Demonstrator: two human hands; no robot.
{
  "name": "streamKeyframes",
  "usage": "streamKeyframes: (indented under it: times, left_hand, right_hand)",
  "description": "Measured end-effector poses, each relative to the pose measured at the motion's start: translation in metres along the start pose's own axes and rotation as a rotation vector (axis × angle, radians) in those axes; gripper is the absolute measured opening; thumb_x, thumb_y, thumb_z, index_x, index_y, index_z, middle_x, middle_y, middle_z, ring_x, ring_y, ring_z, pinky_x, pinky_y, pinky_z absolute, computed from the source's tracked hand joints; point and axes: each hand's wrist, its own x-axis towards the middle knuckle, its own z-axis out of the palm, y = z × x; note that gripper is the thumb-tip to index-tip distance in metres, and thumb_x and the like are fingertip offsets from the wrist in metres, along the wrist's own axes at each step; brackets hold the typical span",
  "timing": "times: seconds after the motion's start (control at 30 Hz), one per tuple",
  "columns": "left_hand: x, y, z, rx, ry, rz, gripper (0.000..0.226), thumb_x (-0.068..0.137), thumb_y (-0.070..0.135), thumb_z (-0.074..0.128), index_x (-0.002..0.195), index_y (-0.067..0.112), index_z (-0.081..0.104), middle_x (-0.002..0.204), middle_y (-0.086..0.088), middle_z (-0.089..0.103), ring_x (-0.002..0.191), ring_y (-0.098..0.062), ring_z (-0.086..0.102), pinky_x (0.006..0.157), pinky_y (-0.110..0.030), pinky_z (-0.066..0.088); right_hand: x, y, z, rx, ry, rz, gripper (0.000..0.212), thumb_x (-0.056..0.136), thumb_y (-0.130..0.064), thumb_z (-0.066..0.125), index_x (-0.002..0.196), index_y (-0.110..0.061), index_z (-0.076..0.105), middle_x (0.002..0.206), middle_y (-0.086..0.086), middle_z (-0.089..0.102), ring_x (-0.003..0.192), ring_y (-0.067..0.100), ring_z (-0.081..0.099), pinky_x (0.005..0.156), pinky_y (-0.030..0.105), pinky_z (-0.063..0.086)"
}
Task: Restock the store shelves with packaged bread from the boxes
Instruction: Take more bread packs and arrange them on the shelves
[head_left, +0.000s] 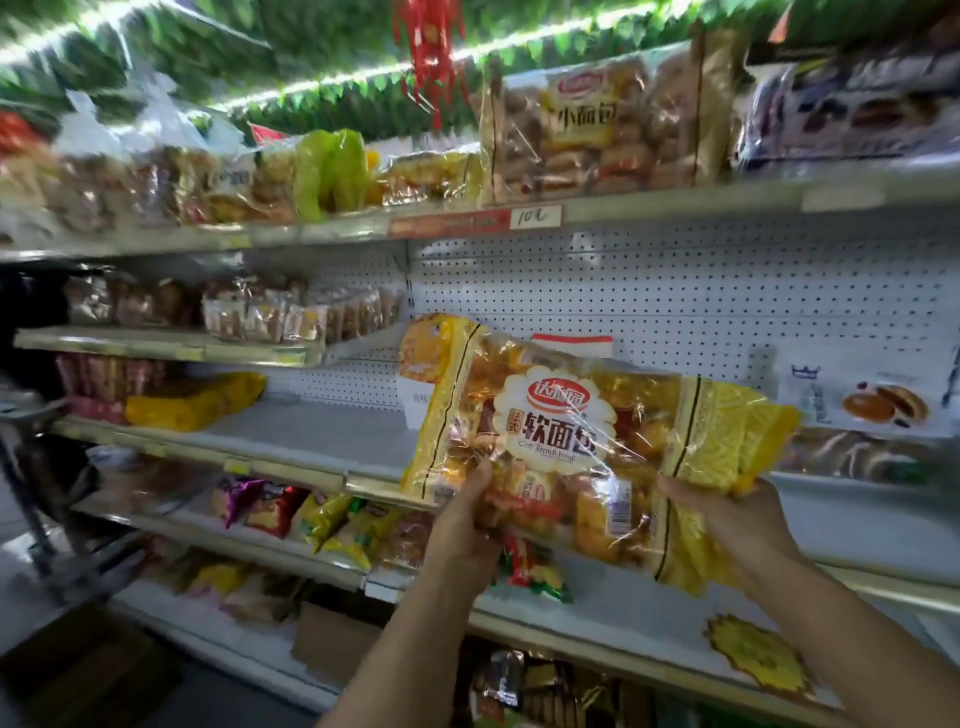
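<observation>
White pegboard-backed store shelves (675, 291) fill the view, the middle shelf (311, 441) mostly bare just beyond the fingers. A large yellow-edged bag of soft bread (582, 447) is held up in front of that shelf, tilted, its right end lower. The left hand (467, 514) grips the bag's lower left edge, fingers curled behind the plastic with the thumb in front; the right hand (727, 519) holds the right end from beneath — fingers hidden under the yellow seal. Above both hands, on the top shelf, stands a similar bread bag (587, 124). Right of the right hand lies a white cake packet (878, 400). Below the left hand sit small snack packs (291, 514).
</observation>
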Motion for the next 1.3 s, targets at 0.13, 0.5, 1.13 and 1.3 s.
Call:
streamKeyframes:
  times: [0.13, 0.5, 1.13, 1.3]
  left_hand:
    - [0.001, 0.04, 0.012, -0.028, 0.06, 0.052, 0.034, 0.08, 0.021, 0.075, 0.107, 0.003, 0.067, 0.102, -0.015, 0.074, 0.104, -0.029, 0.065, 0.1, -0.04, 0.046]
    - [0.042, 0.166, 0.008, 0.056, 0.075, 0.233, 0.015, 0.087, 0.017, 0.072, 0.093, 0.004, 0.065, 0.082, -0.01, 0.066, 0.076, -0.021, 0.062, 0.065, -0.028, 0.055]
    - [0.224, 0.442, -0.035, 0.21, -0.006, 0.363, 0.055, 0.072, 0.017, 0.085, 0.117, -0.004, 0.06, 0.101, -0.016, 0.072, 0.085, -0.022, 0.072, 0.08, -0.03, 0.06]
    - [0.256, 0.471, -0.017, 0.34, -0.041, 0.478, 0.086, 0.057, 0.046, 0.084, 0.126, 0.0, 0.059, 0.098, -0.006, 0.072, 0.086, -0.018, 0.07, 0.079, -0.028, 0.057]
  right_hand:
    - [0.014, -0.033, 0.016, 0.035, -0.008, -0.078, 0.023, 0.074, -0.006, 0.081, 0.078, -0.021, 0.064, 0.077, -0.005, 0.065, 0.075, 0.015, 0.061, 0.08, 0.031, 0.044]
    - [0.061, -0.114, 0.107, 0.048, 0.002, -0.211, 0.02, 0.073, -0.009, 0.083, 0.078, -0.019, 0.066, 0.08, -0.001, 0.068, 0.079, 0.02, 0.065, 0.078, 0.031, 0.048]
    - [0.192, -0.252, 0.349, 0.06, 0.215, -0.387, 0.074, 0.077, -0.019, 0.081, 0.137, -0.007, 0.041, 0.126, -0.001, 0.051, 0.119, 0.019, 0.048, 0.093, 0.033, 0.039]
    - [0.223, -0.289, 0.367, -0.007, 0.303, -0.51, 0.092, 0.08, -0.021, 0.079, 0.151, -0.01, 0.022, 0.152, 0.009, 0.036, 0.139, 0.029, 0.035, 0.108, 0.037, 0.033]
